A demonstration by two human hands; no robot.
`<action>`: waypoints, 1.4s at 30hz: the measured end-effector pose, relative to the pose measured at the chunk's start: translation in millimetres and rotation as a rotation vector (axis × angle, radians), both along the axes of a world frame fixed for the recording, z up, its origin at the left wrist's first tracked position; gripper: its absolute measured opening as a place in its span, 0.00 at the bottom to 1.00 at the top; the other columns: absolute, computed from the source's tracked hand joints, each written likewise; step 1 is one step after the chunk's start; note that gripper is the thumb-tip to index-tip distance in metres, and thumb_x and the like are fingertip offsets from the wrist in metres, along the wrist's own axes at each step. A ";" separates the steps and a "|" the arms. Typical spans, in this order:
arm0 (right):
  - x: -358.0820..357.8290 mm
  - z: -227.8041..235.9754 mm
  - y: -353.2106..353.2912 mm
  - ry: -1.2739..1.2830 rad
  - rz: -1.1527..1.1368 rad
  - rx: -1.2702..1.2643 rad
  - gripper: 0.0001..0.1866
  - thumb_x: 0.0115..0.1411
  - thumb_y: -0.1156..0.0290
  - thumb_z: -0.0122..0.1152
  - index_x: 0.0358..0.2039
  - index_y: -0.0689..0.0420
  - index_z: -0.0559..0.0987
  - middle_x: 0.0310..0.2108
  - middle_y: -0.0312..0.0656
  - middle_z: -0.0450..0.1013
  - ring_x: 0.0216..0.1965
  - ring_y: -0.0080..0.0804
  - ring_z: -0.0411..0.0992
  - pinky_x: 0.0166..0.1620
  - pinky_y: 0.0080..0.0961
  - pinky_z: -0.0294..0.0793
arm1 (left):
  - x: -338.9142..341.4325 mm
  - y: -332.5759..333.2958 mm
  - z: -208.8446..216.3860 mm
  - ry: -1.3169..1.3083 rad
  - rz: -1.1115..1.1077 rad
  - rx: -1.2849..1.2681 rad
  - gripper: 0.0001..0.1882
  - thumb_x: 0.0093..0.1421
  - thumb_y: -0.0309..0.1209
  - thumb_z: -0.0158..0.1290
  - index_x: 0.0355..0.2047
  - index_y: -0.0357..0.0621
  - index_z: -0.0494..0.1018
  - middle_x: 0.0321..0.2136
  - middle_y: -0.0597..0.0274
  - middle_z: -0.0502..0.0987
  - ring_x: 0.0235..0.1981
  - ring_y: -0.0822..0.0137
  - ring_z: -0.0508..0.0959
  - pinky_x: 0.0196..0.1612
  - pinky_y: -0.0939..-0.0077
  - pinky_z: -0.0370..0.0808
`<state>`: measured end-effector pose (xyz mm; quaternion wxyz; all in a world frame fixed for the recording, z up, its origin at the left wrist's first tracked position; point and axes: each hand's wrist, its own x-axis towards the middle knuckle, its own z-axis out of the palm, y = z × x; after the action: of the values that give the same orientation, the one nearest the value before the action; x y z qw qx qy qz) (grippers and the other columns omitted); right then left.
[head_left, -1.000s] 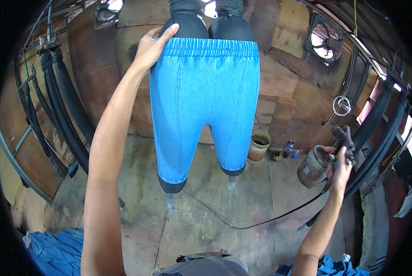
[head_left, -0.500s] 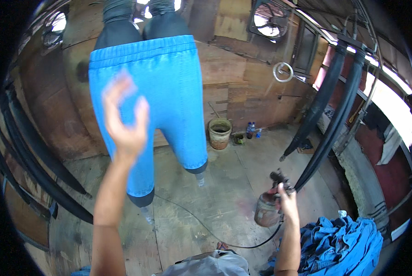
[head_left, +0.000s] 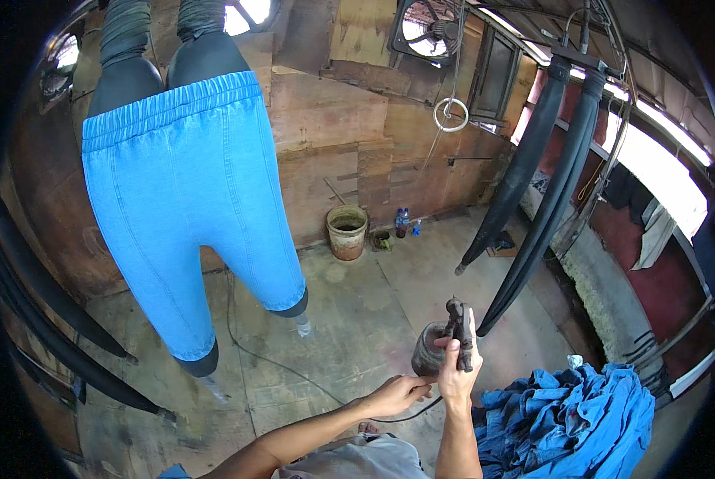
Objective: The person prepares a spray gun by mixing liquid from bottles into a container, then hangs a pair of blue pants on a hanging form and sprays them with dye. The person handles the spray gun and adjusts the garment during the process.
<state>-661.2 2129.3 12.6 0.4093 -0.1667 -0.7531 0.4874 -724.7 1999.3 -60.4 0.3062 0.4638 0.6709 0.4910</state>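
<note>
My right hand [head_left: 456,374] is wrapped around the handle of a dark spray gun [head_left: 458,326], whose round, stained cup [head_left: 428,350] hangs on its left side. Just below the cup is my left hand [head_left: 401,394], its fingers curled together close to my right wrist; whatever they may hold is hidden. A thin dark hose [head_left: 298,372] runs across the floor and passes beneath both hands. To the left, bright blue elastic-waist trousers [head_left: 183,180] are stretched over a black two-legged form [head_left: 206,62], and neither hand touches them.
Crumpled blue garments [head_left: 565,419] lie heaped at lower right. Another black leg form [head_left: 525,176] hangs at right, and more dark legs [head_left: 62,287] at far left. A dirty bucket [head_left: 347,233] and small bottles [head_left: 403,222] stand by the back wall. A white ring [head_left: 451,115] hangs there.
My left hand has come down from in front of the trousers to beside the spray gun's cup, its fingers now closed. The view has turned, shifting the trousers left; the gun is turned more upright.
</note>
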 end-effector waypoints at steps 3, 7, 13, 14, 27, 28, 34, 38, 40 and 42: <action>-6.4 3.3 4.0 0.037 -0.002 0.071 0.33 0.70 0.59 0.56 0.71 0.58 0.62 0.30 0.44 0.81 0.31 0.31 0.79 0.40 0.29 0.78 | 3.6 18.8 0.5 -0.010 0.050 0.044 0.12 0.69 0.26 0.48 0.49 0.37 0.77 0.34 0.47 0.84 0.39 0.55 0.85 0.44 0.62 0.78; -9.1 1.5 8.9 0.050 0.003 0.109 0.34 0.69 0.60 0.57 0.71 0.60 0.62 0.29 0.44 0.81 0.32 0.32 0.80 0.40 0.29 0.78 | 2.9 30.7 -6.4 -0.086 0.093 0.042 0.10 0.67 0.24 0.49 0.45 0.36 0.77 0.35 0.46 0.83 0.38 0.56 0.84 0.44 0.62 0.78; -9.9 -6.3 4.5 0.042 0.026 0.075 0.34 0.69 0.59 0.56 0.71 0.60 0.62 0.30 0.44 0.81 0.33 0.33 0.81 0.41 0.30 0.78 | 2.7 31.9 -21.5 -0.095 0.108 0.075 0.10 0.65 0.23 0.51 0.43 0.32 0.77 0.31 0.56 0.82 0.36 0.74 0.75 0.43 0.68 0.74; -10.8 -7.6 2.1 0.058 0.032 0.080 0.34 0.69 0.59 0.56 0.71 0.60 0.62 0.30 0.44 0.81 0.33 0.33 0.81 0.41 0.30 0.78 | 3.3 30.2 -22.1 -0.101 0.116 0.093 0.10 0.65 0.23 0.51 0.44 0.31 0.77 0.32 0.56 0.82 0.37 0.74 0.75 0.44 0.68 0.74; -17.0 0.5 -59.1 0.011 0.131 0.044 0.33 0.70 0.58 0.54 0.71 0.58 0.62 0.31 0.45 0.82 0.35 0.32 0.81 0.43 0.31 0.79 | 9.7 -29.5 -18.1 -0.176 0.303 0.166 0.09 0.64 0.22 0.54 0.41 0.32 0.80 0.32 0.57 0.85 0.36 0.77 0.76 0.42 0.71 0.76; -17.7 0.8 -65.2 -0.020 0.129 0.027 0.33 0.70 0.57 0.54 0.71 0.58 0.62 0.31 0.45 0.82 0.35 0.32 0.81 0.43 0.31 0.78 | 11.6 -36.2 -17.0 -0.186 0.334 0.145 0.09 0.64 0.22 0.54 0.41 0.32 0.80 0.32 0.57 0.85 0.36 0.77 0.76 0.41 0.71 0.76; -22.2 -0.2 -97.0 -0.021 0.144 0.020 0.35 0.70 0.52 0.54 0.71 0.57 0.62 0.30 0.46 0.82 0.34 0.31 0.80 0.42 0.31 0.78 | 5.7 -78.4 -5.0 -0.110 0.276 0.092 0.11 0.64 0.26 0.57 0.45 0.32 0.80 0.33 0.47 0.85 0.35 0.78 0.78 0.41 0.71 0.76; -20.8 1.1 -110.8 0.000 0.136 -0.001 0.36 0.70 0.49 0.53 0.71 0.58 0.62 0.29 0.45 0.82 0.34 0.30 0.79 0.41 0.30 0.77 | 9.5 -92.0 1.7 -0.102 0.379 0.134 0.11 0.64 0.26 0.56 0.45 0.33 0.80 0.32 0.48 0.85 0.34 0.77 0.77 0.39 0.70 0.76; -18.7 2.7 -114.0 0.006 0.115 -0.016 0.37 0.70 0.48 0.53 0.71 0.59 0.61 0.29 0.44 0.82 0.34 0.29 0.79 0.41 0.29 0.77 | 11.3 -92.9 4.6 -0.140 0.382 0.142 0.12 0.64 0.25 0.56 0.46 0.35 0.80 0.32 0.48 0.85 0.34 0.78 0.77 0.39 0.71 0.76; -15.8 4.7 -114.9 0.031 0.098 -0.021 0.38 0.71 0.47 0.52 0.71 0.60 0.61 0.29 0.44 0.81 0.33 0.29 0.79 0.40 0.28 0.77 | 11.8 -92.7 6.9 -0.132 0.341 0.152 0.12 0.64 0.25 0.56 0.47 0.36 0.80 0.34 0.48 0.85 0.35 0.78 0.77 0.39 0.71 0.76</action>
<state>-677.0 2014.4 17.3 0.3947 -0.1263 -0.7487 0.5174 -712.8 1906.6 -53.5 0.2260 0.3320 0.6794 0.6141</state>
